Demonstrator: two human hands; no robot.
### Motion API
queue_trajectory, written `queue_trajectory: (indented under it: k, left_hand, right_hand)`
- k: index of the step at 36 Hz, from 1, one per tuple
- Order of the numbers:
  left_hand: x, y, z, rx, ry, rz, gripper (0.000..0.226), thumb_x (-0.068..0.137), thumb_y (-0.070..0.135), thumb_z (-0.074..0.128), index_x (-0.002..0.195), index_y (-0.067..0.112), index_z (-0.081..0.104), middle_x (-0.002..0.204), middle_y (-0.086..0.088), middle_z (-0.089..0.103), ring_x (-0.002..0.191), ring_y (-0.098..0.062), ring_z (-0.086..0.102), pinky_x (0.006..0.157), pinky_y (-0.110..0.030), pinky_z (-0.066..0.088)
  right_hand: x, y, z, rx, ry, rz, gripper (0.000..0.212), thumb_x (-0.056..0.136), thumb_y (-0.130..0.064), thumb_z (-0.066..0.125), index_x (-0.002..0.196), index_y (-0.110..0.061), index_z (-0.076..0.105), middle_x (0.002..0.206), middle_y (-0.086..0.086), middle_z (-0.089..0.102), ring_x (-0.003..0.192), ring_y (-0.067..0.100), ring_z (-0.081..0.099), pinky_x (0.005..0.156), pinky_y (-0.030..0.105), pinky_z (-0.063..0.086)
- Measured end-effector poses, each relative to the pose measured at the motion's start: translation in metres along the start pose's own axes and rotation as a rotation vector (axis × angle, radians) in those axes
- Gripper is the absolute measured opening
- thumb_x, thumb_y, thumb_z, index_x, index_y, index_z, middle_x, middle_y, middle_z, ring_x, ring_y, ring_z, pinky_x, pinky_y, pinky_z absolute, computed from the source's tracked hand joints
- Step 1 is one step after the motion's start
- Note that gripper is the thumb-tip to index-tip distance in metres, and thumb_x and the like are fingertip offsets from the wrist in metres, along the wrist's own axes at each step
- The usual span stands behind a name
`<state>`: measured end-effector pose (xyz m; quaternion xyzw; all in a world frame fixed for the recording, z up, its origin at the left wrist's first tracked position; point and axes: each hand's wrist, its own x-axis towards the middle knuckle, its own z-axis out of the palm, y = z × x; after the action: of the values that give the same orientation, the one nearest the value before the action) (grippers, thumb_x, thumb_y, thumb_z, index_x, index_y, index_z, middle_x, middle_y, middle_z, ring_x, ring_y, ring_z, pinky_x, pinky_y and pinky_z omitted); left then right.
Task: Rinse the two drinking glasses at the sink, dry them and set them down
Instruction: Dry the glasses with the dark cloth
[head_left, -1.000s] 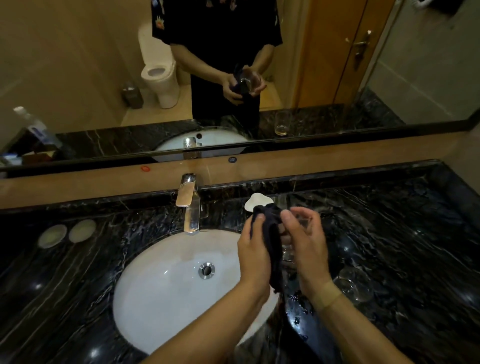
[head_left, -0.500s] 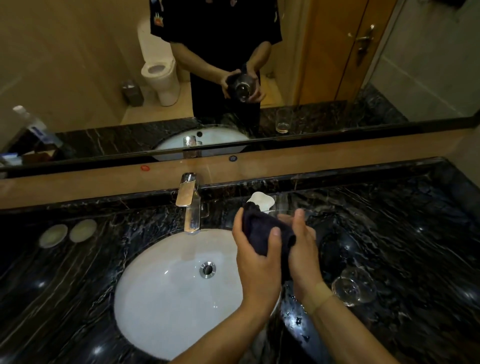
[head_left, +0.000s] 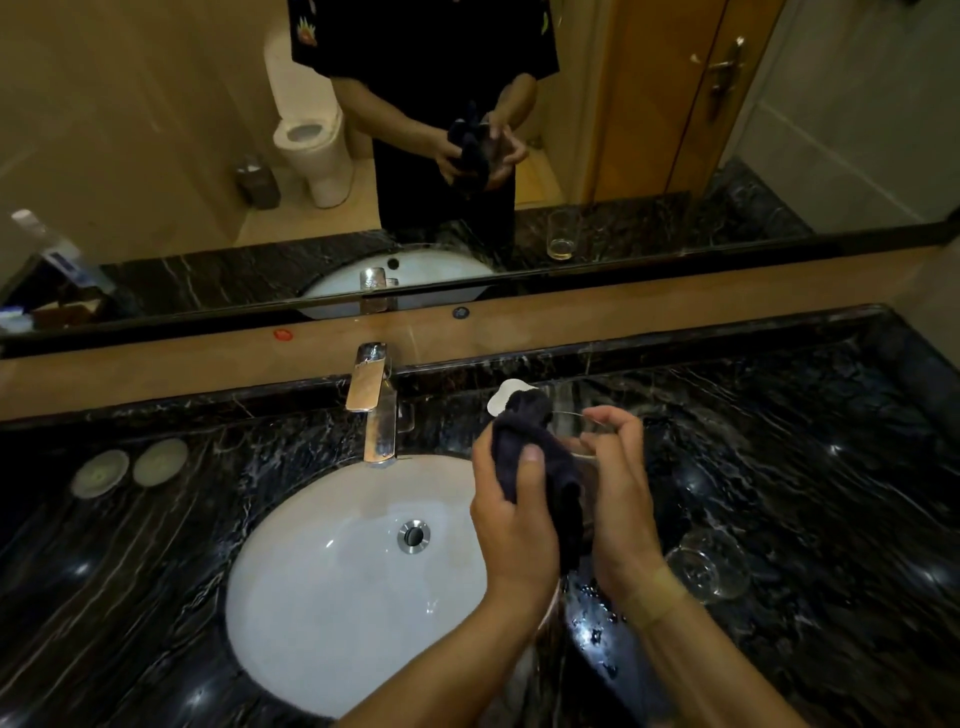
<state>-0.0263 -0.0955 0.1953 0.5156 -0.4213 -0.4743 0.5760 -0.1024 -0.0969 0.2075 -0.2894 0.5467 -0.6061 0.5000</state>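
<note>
The left hand grips a dark cloth and rubs a glass that the right hand holds above the wet counter. The other glass stands close by; an elbow could bump it, or wet fingers could let go

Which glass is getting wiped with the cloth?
The glass in the hands, held by the right hand while the left hand rubs it with the dark cloth. The other glass sits untouched on the counter.

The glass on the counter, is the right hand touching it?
Apart. In the head view the right hand is up by the cloth, and dark counter shows between the wrist and the glass on the counter.
</note>
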Motion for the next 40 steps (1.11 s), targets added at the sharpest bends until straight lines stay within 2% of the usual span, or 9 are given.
queue_trajectory:
  k: [5,10,14,18,22,26,29,32,40]
  left_hand:
    - [0.016,0.0,-0.004,-0.132,-0.044,-0.105,0.033,0.072,0.052,0.054,0.102,0.045,0.068,0.1,0.006,0.072,0.101,-0.02,0.066,0.086,-0.035,0.05]
    - [0.021,0.001,-0.009,-0.176,-0.073,-0.138,0.027,0.073,0.054,0.053,0.094,0.047,0.069,0.095,0.006,0.072,0.095,-0.015,0.065,0.083,-0.037,0.049]
    - [0.013,-0.006,-0.003,-0.074,0.086,-0.12,0.034,0.085,0.042,0.048,0.116,0.035,0.06,0.1,0.014,0.07,0.097,-0.005,0.065,0.081,-0.025,0.049]
    - [0.008,-0.013,0.001,0.007,0.176,-0.071,0.033,0.096,0.04,0.05,0.128,0.032,0.05,0.11,0.012,0.066,0.096,0.007,0.062,0.078,-0.012,0.048]
    - [0.007,-0.013,0.0,0.059,0.174,-0.016,0.033,0.101,0.032,0.051,0.114,0.061,0.042,0.114,0.019,0.063,0.099,0.011,0.059,0.079,-0.009,0.046]
    - [0.002,-0.012,-0.002,0.06,0.122,0.036,0.038,0.102,0.026,0.051,0.122,0.058,0.046,0.124,0.011,0.064,0.113,-0.007,0.062,0.093,-0.036,0.052]
    - [-0.004,-0.006,-0.001,0.048,0.121,0.056,0.032,0.092,0.044,0.053,0.116,0.065,0.049,0.123,0.013,0.064,0.114,-0.007,0.062,0.094,-0.033,0.051]
    - [0.0,-0.004,-0.003,-0.017,0.093,0.03,0.035,0.079,0.053,0.052,0.113,0.054,0.057,0.108,0.016,0.069,0.103,-0.009,0.065,0.084,-0.025,0.051]
    - [0.026,-0.002,-0.013,-0.235,-0.046,-0.168,0.041,0.077,0.042,0.06,0.114,0.026,0.068,0.109,-0.014,0.069,0.106,-0.038,0.062,0.098,-0.064,0.042]
  right_hand:
    - [0.006,-0.008,-0.008,0.025,-0.116,0.092,0.017,0.096,-0.021,0.043,0.11,-0.022,0.052,0.1,0.01,0.071,0.083,0.021,0.071,0.062,0.032,0.054]
    - [0.011,-0.012,-0.008,0.061,-0.206,0.229,0.018,0.099,-0.023,0.04,0.114,-0.021,0.049,0.112,0.008,0.065,0.087,0.021,0.063,0.061,0.033,0.052]
    - [0.019,0.001,0.011,-0.126,0.041,0.197,0.029,0.093,-0.059,0.04,0.102,-0.031,0.045,0.116,0.011,0.06,0.1,0.029,0.061,0.075,0.043,0.053]
    - [0.012,0.005,0.026,-0.275,0.311,-0.008,0.043,0.099,-0.058,0.033,0.098,-0.019,0.051,0.086,0.001,0.061,0.082,0.022,0.059,0.077,0.043,0.051]
    - [0.0,0.006,0.026,-0.321,0.124,-0.026,0.052,0.079,-0.069,0.047,0.109,-0.027,0.053,0.096,-0.009,0.065,0.088,0.012,0.065,0.074,0.03,0.05]
    - [-0.002,0.004,0.025,-0.046,-0.041,0.061,0.062,0.071,-0.048,0.071,0.122,-0.021,0.05,0.103,-0.006,0.07,0.089,0.006,0.071,0.073,0.02,0.054]
    - [-0.003,0.002,0.022,0.069,-0.024,0.037,0.054,0.074,-0.042,0.074,0.117,-0.015,0.055,0.104,0.002,0.07,0.086,0.009,0.071,0.069,0.019,0.053]
    - [-0.001,0.003,0.013,0.101,-0.047,0.07,0.034,0.08,-0.039,0.068,0.106,-0.019,0.06,0.099,0.003,0.072,0.09,0.018,0.07,0.069,0.031,0.054]
    - [0.007,-0.013,-0.005,0.245,-0.283,0.211,0.022,0.093,-0.022,0.049,0.112,-0.015,0.056,0.096,0.003,0.071,0.085,0.018,0.07,0.065,0.031,0.055]
